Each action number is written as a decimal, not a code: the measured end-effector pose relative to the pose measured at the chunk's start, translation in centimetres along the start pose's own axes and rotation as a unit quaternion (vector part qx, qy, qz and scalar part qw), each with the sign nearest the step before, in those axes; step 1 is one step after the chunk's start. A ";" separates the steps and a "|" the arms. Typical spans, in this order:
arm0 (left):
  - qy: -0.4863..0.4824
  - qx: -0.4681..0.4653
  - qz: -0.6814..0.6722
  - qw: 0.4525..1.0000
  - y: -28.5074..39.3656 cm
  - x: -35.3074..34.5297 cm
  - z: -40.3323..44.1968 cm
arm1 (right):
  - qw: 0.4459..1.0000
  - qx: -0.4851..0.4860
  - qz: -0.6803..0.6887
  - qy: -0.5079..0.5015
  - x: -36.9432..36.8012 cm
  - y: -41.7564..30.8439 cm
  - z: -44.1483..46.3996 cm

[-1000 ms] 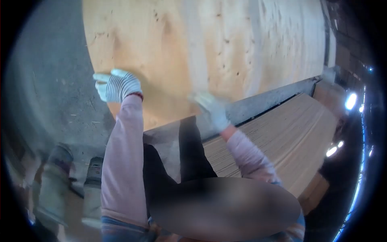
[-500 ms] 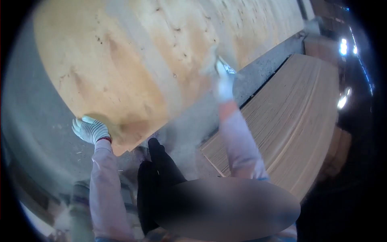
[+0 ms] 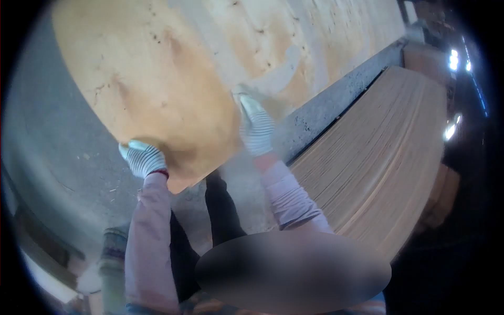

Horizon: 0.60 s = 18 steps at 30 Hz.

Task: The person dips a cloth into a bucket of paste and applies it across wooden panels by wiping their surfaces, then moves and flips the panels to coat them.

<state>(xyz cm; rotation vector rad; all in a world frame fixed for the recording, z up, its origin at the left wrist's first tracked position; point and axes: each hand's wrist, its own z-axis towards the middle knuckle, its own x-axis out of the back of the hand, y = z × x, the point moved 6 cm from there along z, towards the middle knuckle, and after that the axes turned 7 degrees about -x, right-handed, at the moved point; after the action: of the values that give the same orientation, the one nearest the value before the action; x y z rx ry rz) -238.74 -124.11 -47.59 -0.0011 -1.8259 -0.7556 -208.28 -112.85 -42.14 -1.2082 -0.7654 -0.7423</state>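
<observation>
A large plywood sheet point(image 3: 184, 100) with knots and grey smeared bands lies in front of me. My left hand point(image 3: 143, 157), in a striped white glove, is closed on its near left edge. My right hand point(image 3: 255, 123), gloved alike, is over the near right edge of the sheet, its fingers closed round a flat scraper that is mostly hidden and blurred. A curved grey filler smear point(image 3: 281, 73) lies on the wood just beyond the right hand.
A tall stack of thin boards point(image 3: 367, 152) stands to the right, with a grey ledge between it and the sheet. Concrete floor point(image 3: 79, 142) runs along the left. My legs point(image 3: 220, 205) are close to the sheet's near corner. Brown boxes point(image 3: 443, 194) lie at far right.
My right hand has moved left and nearer to me across the sheet, and a curved grey smear now shows. The left hand keeps its hold on the edge while the view has shifted.
</observation>
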 end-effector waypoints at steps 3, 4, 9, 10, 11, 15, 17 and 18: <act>-0.007 -0.002 -0.055 0.998 -1.2 -0.8 0.3 | 0.968 -0.130 0.177 -0.120 0.5 -0.3 -3.6; -0.009 -0.009 -0.067 0.998 -2.1 -0.5 0.2 | 0.902 -0.307 0.248 -0.176 0.7 -1.3 -4.9; -0.141 -0.193 -0.135 0.962 -7.6 2.3 2.2 | 0.890 -0.286 0.311 -0.169 -1.0 -7.7 -4.0; -0.157 -0.198 -0.141 0.957 -10.2 3.8 2.4 | 0.936 -0.191 0.232 -0.185 -2.8 -7.5 -2.5; -0.176 -0.207 -0.145 0.951 -13.2 5.3 2.6 | 0.946 -0.176 0.199 -0.184 -4.4 -7.4 -1.3; -0.255 -0.023 -0.185 0.949 -35.9 8.3 3.2 | 0.968 0.016 0.089 -0.232 -8.2 -11.6 2.7; -0.282 -0.040 -0.127 0.950 -42.8 11.6 1.5 | 0.952 0.114 0.084 -0.270 -7.5 -11.3 -3.2; -0.291 -0.074 -0.093 0.949 -43.4 12.1 1.5 | 0.948 0.121 0.125 -0.268 -6.5 -10.8 -6.2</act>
<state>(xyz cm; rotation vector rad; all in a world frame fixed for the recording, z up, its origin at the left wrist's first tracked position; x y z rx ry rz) -260.05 -162.20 -58.98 -0.1683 -2.3442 -1.1087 -220.11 -120.38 -43.01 -1.2629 -1.0867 -0.0948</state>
